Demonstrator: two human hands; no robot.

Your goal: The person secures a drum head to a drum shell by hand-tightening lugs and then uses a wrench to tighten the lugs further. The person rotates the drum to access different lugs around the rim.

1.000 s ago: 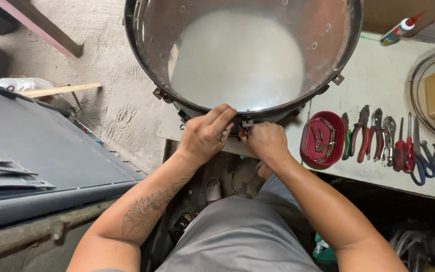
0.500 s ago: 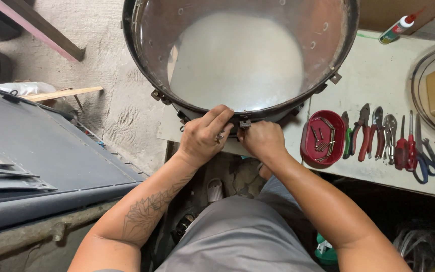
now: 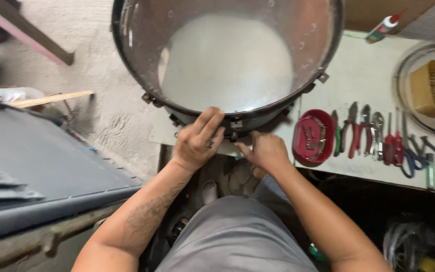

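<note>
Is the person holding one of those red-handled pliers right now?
No: the red-handled pliers lie on the workbench, while the left hand and right hand are both at the drum shell rim.
</note>
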